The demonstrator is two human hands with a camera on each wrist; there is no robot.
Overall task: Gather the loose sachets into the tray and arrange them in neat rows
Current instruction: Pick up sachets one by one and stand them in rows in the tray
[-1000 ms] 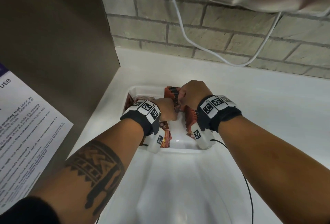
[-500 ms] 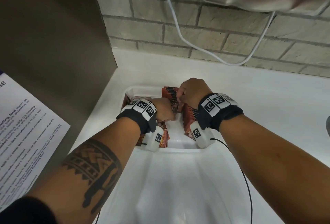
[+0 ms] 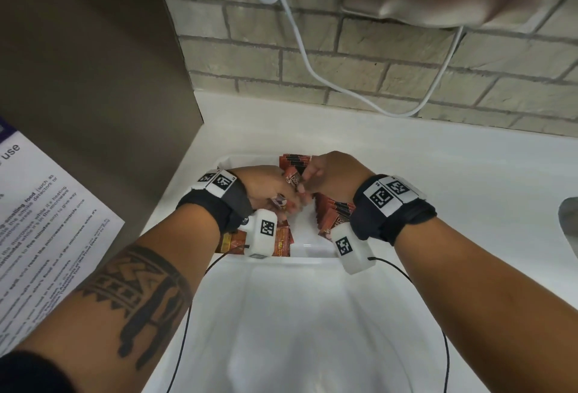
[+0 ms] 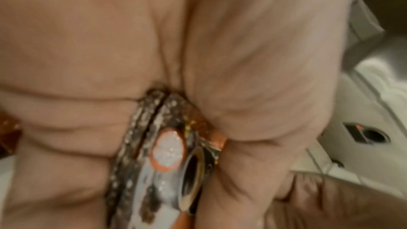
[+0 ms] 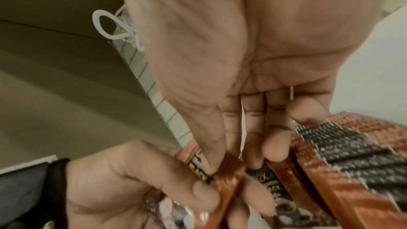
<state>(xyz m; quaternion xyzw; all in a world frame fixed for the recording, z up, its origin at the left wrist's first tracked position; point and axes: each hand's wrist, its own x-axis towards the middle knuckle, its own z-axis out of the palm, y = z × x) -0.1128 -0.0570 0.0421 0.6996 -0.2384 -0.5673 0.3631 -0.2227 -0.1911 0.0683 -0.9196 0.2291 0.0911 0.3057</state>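
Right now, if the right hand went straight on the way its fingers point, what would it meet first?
Probably the sachets it pinches together with the left hand, then likely the tray floor below; depth is unclear.

Head view: illumination is soft and even, moderately bright. The glossy white countertop (image 3: pixel 406 154) shows broad pale reflections in the foreground; shadows are faint. Straight lines bow toward the frame edges: the grey brick wall (image 3: pixel 391 57) courses curve, and the forearms swell near the lower corners. Focus is fair centrally.

Left wrist view: dim, warm-toned, heavily blurred. The left hand (image 4: pixel 154 58) fills the frame out of focus; small glints show on the foil sachet edges (image 4: pixel 154 128).

Right wrist view: brighter but soft, with motion smear. The right hand (image 5: pixel 242 58) is blurred; the copper-brown row of sachets (image 5: pixel 343 156) reads grainy, edges stretched.
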